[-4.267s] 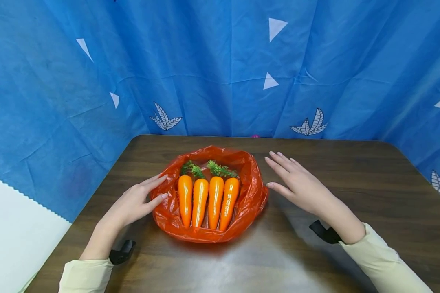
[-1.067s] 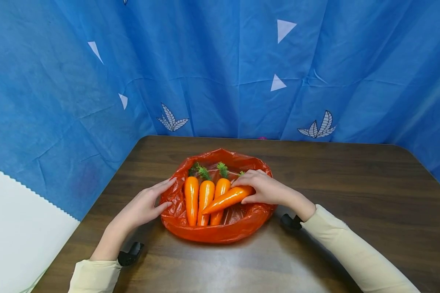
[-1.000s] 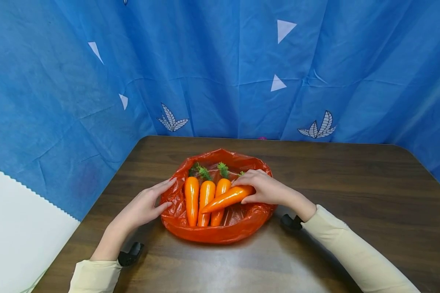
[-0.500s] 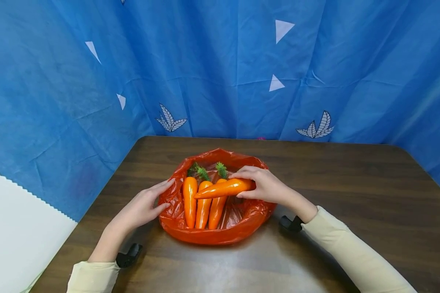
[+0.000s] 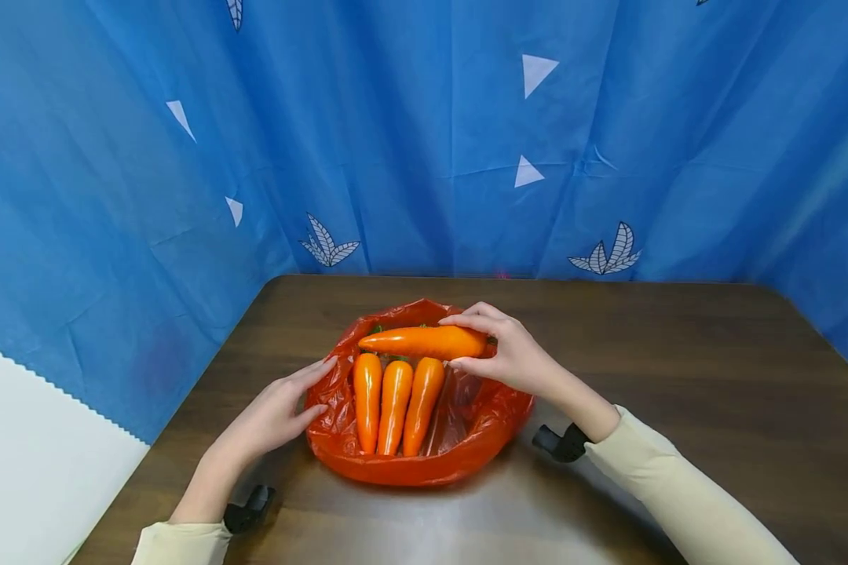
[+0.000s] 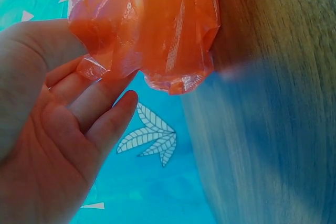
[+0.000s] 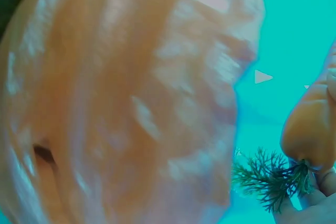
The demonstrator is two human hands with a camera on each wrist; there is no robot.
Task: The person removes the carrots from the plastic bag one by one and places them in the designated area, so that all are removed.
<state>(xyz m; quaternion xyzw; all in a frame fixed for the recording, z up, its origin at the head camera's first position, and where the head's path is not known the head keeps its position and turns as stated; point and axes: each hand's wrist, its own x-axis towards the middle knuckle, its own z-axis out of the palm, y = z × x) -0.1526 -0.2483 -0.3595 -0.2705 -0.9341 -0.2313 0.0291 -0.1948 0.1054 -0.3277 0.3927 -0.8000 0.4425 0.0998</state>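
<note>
A red plastic bag (image 5: pixel 424 471) sits on the table with its mouth spread wide. Three orange carrots (image 5: pixel 393 404) lie side by side in it, tips towards the near rim. My right hand (image 5: pixel 512 357) grips another carrot (image 5: pixel 420 341) by its thick end, thumb below and fingers above. This carrot is held crosswise above the others, tip to the left. Its green top (image 7: pixel 273 179) shows in the right wrist view. My left hand (image 5: pixel 275 408) rests against the bag's left side with extended fingers; in the left wrist view the bag's film (image 6: pixel 152 24) hides some fingertips.
The dark wooden table (image 5: pixel 678 377) extends to both sides of the bag. A blue printed curtain (image 5: pixel 410 141) hangs behind it. White material (image 5: pixel 35 463) lies at the lower left. Black wrist bands (image 5: pixel 564 443) sit on the forearms.
My right hand has gone from beside the bag to gripping the rightmost carrot. It has lifted that carrot and turned it from slanting to nearly level. My left hand stays at the bag's side.
</note>
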